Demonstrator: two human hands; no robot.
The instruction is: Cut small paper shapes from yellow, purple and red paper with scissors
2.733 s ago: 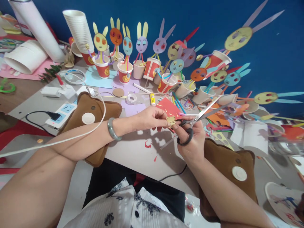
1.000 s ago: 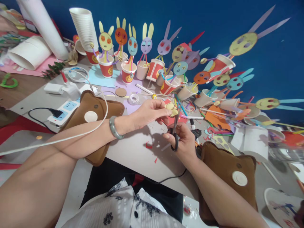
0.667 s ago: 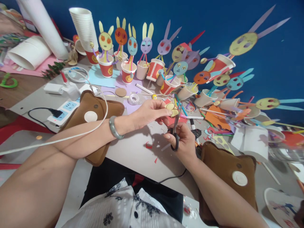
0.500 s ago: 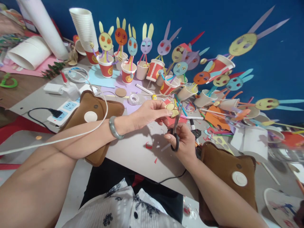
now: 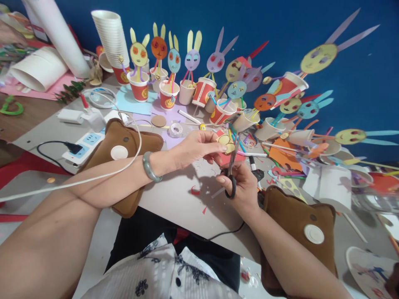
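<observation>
From my remote seat I have the left hand up front, its grip pinched on a yellow paper piece marked with curved outlines, held above the bench. Over on the other side, my right hand has its grip wrapped around the black-handled scissors, pointing upward just beside the yellow paper's right edge. Touching it? I can't tell from this view! A red paper triangle lies below, nearer the bench's front edge, and behind everything, rabbit-faced paper figures rise from paper cups along the blue wall.
</observation>
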